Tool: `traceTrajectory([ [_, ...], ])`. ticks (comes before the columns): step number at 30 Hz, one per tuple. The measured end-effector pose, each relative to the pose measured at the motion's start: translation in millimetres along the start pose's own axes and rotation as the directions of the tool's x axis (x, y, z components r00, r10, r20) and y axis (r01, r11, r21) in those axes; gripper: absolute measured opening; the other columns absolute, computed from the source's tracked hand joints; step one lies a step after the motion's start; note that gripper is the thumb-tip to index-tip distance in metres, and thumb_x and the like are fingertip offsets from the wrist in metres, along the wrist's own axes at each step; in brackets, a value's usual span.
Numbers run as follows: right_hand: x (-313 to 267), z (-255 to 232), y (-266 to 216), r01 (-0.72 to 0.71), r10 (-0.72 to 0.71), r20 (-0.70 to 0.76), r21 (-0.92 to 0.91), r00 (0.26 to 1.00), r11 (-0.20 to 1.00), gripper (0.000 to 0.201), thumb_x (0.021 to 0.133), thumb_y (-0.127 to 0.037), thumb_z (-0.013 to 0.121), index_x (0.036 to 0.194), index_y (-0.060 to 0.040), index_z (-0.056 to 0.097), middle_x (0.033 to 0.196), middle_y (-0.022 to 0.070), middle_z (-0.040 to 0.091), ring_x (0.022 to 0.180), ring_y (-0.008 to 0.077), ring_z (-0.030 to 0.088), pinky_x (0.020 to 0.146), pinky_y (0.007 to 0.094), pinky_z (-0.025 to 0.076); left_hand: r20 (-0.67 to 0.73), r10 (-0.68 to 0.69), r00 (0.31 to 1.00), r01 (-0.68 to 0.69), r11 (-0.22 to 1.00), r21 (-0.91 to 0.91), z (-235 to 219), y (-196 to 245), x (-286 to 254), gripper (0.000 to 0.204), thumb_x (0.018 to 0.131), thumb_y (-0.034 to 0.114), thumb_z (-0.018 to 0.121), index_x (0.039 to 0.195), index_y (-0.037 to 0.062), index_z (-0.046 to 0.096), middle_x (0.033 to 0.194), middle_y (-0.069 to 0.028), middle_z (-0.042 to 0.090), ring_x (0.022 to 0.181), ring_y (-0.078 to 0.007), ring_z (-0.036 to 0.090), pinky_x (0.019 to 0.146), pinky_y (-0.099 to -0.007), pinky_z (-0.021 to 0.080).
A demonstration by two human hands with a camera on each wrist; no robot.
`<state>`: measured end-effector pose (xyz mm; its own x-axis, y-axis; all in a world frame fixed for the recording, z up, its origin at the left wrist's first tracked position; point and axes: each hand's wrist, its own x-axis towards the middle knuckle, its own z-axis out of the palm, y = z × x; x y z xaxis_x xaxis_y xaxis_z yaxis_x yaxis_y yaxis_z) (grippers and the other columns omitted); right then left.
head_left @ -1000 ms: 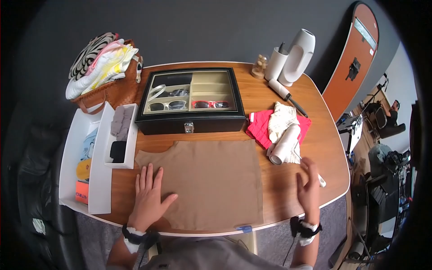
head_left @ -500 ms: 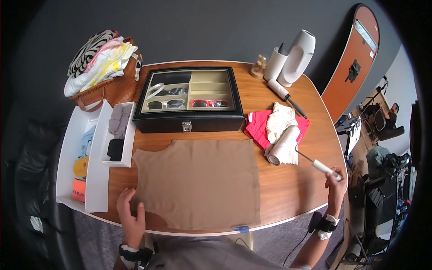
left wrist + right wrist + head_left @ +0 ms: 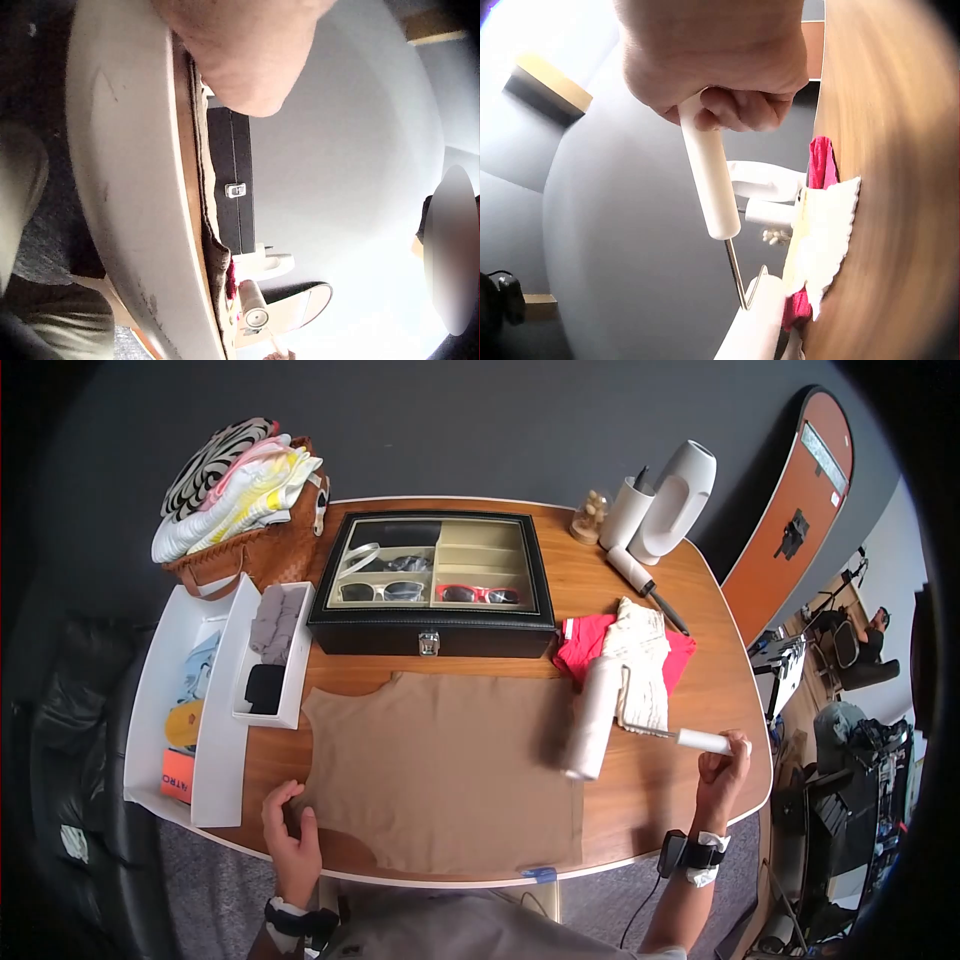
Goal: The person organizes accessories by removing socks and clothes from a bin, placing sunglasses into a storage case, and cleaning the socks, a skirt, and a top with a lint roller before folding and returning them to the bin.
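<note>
My right hand (image 3: pixel 722 780) grips the white handle of a lint roller (image 3: pixel 594 720), its fingers curled round the handle's end. The roll hangs over the right edge of a brown sleeveless top (image 3: pixel 450 770) that lies flat on the table. In the right wrist view the handle (image 3: pixel 711 180) and its wire run down from the fist to the roll. My left hand (image 3: pixel 290 845) holds nothing, fingers loosely bent, by the table's front edge at the left of the top. Folded red cloth (image 3: pixel 585 645) and cream lace-edged cloth (image 3: pixel 640 650) lie behind the roll.
A black glasses case (image 3: pixel 430 635) stands behind the top. White boxes (image 3: pixel 222 760) with folded clothes are at left, a brown bag (image 3: pixel 270 565) behind them. A second lint roller (image 3: pixel 630 570), a white vase (image 3: pixel 685 490) and a glass jar (image 3: pixel 588 518) stand back right.
My right hand took the lint roller's handle, raised it off the folded clothes and swung the roll left. My left hand came off the brown top, back toward the table's edge.
</note>
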<state>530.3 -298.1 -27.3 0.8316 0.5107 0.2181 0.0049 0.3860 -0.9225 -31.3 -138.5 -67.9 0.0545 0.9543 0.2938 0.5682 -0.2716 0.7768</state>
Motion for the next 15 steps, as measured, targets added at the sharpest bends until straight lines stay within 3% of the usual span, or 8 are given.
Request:
traceTrajectory([
  [8, 12, 26, 16, -0.068, 0.067, 0.134, 0.007, 0.989, 0.998, 0.019, 0.103, -0.022, 0.056, 0.09, -0.0088, 0.054, 0.053, -0.0031, 0.04, 0.038, 0.0061, 0.029, 0.037, 0.0251, 0.022, -0.009, -0.004, 1.0, 0.004, 1.0, 0.011, 0, -1, 0, 0.035, 0.093, -0.002, 0.061, 0.128, -0.0007, 0.057, 0.123, -0.0166, 0.065, 0.118, -0.0314, 0.061, 0.106, -0.0413, 0.045],
  [15, 21, 39, 19, -0.141, 0.166, 0.173, -0.149, 0.971, 0.979, 0.025, 0.104, -0.027, 0.056, 0.088, -0.0089, 0.054, 0.054, -0.0026, 0.043, 0.04, 0.006, 0.033, 0.038, 0.0243, 0.024, -0.003, -0.01, 1.0, 0.011, 1.0, 0.01, -2, 2, 1, 0.036, 0.092, -0.004, 0.061, 0.127, -0.001, 0.057, 0.123, -0.0164, 0.065, 0.119, -0.0323, 0.061, 0.107, -0.041, 0.045],
])
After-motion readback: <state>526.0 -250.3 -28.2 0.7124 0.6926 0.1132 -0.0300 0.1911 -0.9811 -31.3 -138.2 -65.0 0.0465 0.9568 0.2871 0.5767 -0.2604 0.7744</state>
